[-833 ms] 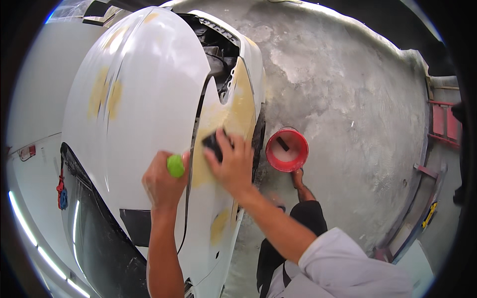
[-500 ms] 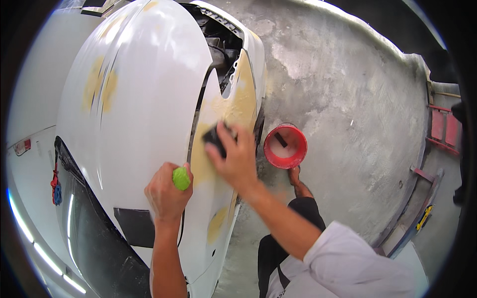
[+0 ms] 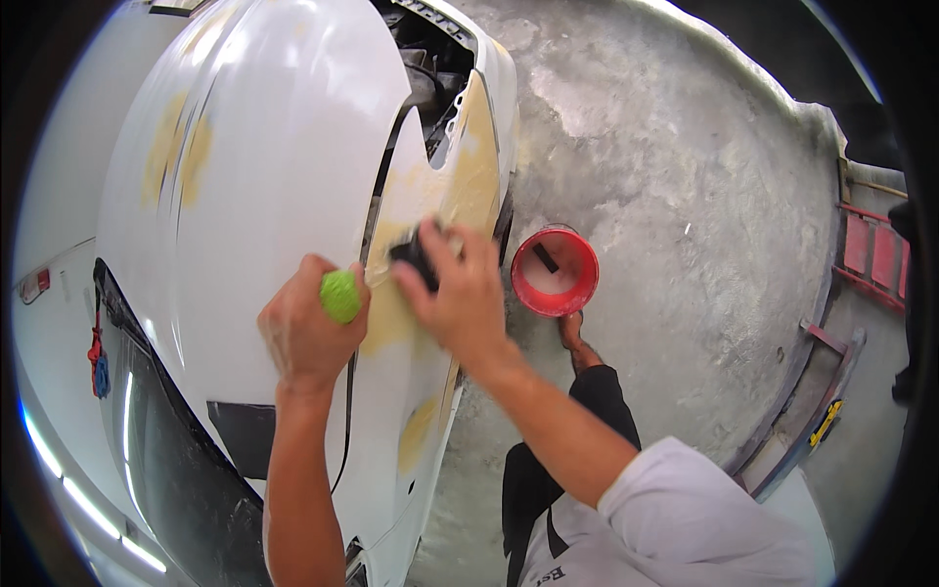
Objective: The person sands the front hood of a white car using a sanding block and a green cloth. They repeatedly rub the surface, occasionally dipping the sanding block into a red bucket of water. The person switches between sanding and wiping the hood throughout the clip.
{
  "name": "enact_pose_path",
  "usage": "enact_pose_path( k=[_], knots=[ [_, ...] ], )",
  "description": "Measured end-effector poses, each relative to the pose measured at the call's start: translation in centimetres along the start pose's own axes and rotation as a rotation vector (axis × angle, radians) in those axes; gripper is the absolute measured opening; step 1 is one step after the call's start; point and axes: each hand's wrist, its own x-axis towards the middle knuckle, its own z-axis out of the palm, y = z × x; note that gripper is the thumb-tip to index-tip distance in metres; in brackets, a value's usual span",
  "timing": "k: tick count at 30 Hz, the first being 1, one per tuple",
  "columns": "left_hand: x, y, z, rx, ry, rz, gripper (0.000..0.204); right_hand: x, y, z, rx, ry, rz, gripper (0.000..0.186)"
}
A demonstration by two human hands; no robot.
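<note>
Both hands work on a white car's fender (image 3: 391,391): the right hand (image 3: 460,298) presses a dark sanding block (image 3: 416,259) flat against a yellowish filler patch (image 3: 460,186), while the left hand (image 3: 308,333) is closed around a green ball (image 3: 339,295). Beside the car, a red bucket (image 3: 555,272) stands on the concrete floor (image 3: 685,196).

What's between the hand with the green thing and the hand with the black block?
In the head view, only yellowish filler on the white fender separates the left hand from the right hand.
</note>
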Motion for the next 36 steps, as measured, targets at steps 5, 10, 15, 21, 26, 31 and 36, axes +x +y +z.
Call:
enact_pose_path(
  k=[5, 10, 15, 21, 26, 31, 36],
  knots=[
    [-9.4, -2.0, -4.6, 0.032, -0.066, 0.131, 0.029, -3.9, -1.7, -1.2, 0.012, -0.085, -0.120, 0.057],
    [-14.8, -2.4, -4.9, 0.354, -0.265, 0.284, 0.031, -0.2, 0.7, -1.8, 0.021, -0.134, -0.141, 0.057],
    [-19.1, -3.6, -5.2, 0.355, -0.346, 0.511, 0.020, -1.9, 1.2, -2.8, 0.090, -0.297, -0.439, 0.062],
    [-23.6, -5.4, -8.7, 0.381, -0.409, 0.677, 0.021, 1.3, 2.4, -3.1, 0.032, -0.200, -0.211, 0.058],
    [-24.6, -7.4, -12.2, 0.313, -0.447, 0.667, 0.022, 1.4, 2.4, -4.3, -0.017, -0.331, -0.386, 0.059],
    [-24.6, -9.6, -12.7, 0.165, -0.496, 0.717, 0.020, 1.8, 3.3, -3.1, 0.136, -0.437, -0.613, 0.062],
    [-24.7, -9.8, -12.8, 0.098, -0.508, 0.699, 0.020, 4.3, 4.2, -3.1, 0.260, -0.501, -0.549, 0.068]
  ],
)
